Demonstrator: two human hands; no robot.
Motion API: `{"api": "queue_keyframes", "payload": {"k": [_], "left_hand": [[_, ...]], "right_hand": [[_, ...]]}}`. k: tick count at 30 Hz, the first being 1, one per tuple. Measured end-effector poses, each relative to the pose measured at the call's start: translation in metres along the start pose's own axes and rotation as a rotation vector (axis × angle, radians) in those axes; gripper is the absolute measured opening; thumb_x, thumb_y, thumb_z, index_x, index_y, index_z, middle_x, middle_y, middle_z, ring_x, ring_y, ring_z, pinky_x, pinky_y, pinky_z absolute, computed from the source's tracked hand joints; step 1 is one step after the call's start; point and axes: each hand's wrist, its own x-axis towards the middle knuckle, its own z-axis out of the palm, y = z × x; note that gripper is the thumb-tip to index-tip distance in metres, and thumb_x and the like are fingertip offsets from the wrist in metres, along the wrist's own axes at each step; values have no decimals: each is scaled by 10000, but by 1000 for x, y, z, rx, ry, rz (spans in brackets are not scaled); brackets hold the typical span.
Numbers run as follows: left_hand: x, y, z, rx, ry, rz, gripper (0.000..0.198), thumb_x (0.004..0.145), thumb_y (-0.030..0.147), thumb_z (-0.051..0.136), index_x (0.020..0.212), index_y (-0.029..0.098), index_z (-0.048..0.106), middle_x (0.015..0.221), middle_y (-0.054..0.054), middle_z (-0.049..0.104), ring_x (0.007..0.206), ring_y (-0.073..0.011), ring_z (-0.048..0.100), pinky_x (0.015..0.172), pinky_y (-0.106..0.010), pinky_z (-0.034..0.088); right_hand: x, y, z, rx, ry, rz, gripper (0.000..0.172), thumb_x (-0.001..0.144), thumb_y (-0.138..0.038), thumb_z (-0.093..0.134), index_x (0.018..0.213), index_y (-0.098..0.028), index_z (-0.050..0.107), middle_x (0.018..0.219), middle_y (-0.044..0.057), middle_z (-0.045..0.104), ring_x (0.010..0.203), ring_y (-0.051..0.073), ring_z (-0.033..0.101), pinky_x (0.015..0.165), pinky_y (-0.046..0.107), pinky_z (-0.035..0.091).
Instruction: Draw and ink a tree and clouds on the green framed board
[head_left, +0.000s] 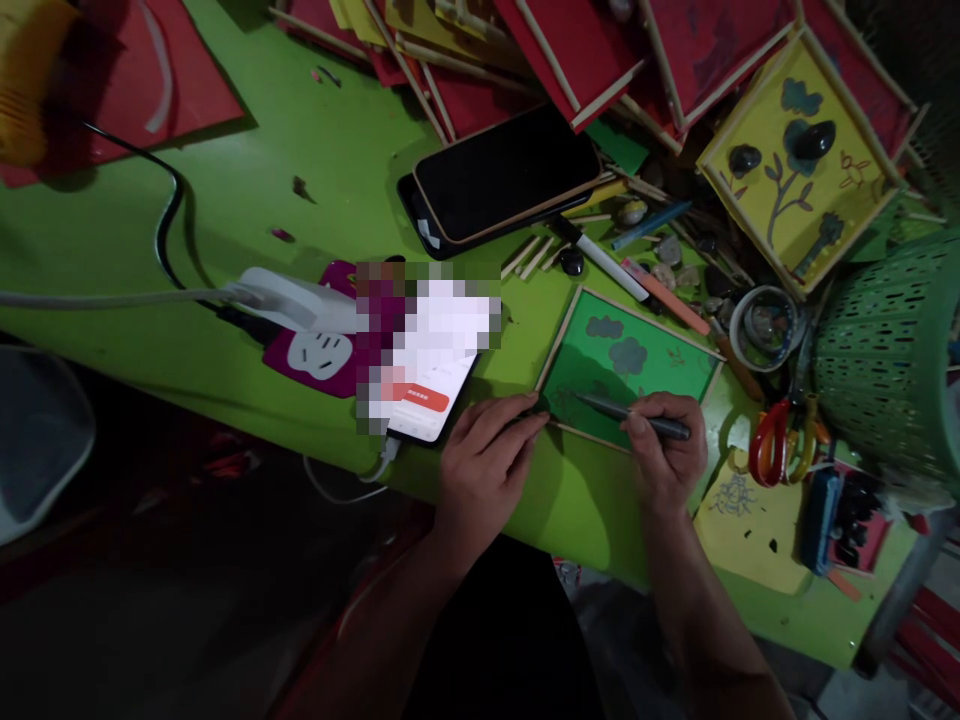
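A green picture card (pixel 667 378) edged with thin wooden sticks lies on the green table, with cloud and flower shapes drawn on it. Between the fingers of my right hand (pixel 667 450) is a dark marker pen (pixel 611 405), its tip at the lower left part of the drawing. Resting at the card's left corner, my left hand (pixel 491 455) has its fingers stretched out, the tips touching the edge. Just left of that hand is a lit phone (pixel 424 400), partly blurred out, with a cable plugged into its lower end.
A purple power strip (pixel 292 370) with a white charger sits left. Two dark phones (pixel 510 175) lie stacked behind. Framed red and yellow cards (pixel 799 165) pile up at the back. Red-handled scissors (pixel 770 445), a tape roll (pixel 765 325) and a green basket (pixel 892 350) stand right.
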Motion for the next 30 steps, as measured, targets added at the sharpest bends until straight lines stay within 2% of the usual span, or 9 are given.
{"api": "queue_keyframes", "payload": {"k": [15, 22, 30], "left_hand": [[0, 0, -1, 7, -8, 1, 275, 911, 6, 632, 1099, 194, 702, 1146, -71, 755, 1051, -197, 712, 936, -380, 565], [0, 0, -1, 9, -4, -2, 303, 926, 16, 617, 1125, 234, 687, 1161, -48, 747, 1055, -189, 710, 922, -394, 577], [0, 0, -1, -2, -6, -8, 290, 924, 23, 625, 1118, 228, 692, 1165, -50, 750, 1052, -192, 716, 912, -395, 581]], "right_hand": [[0, -3, -2, 31, -28, 36, 96, 898, -291, 723, 946, -251, 649, 837, -24, 632, 685, 127, 596, 625, 269, 469], [-1, -1, -1, 29, -29, 9, 85, 904, -300, 714, 941, -258, 651, 825, -25, 622, 665, 129, 575, 607, 273, 461], [-2, 1, -2, 22, -53, 20, 104, 903, -309, 726, 969, -265, 658, 877, -10, 662, 712, 146, 641, 657, 300, 522]]}}
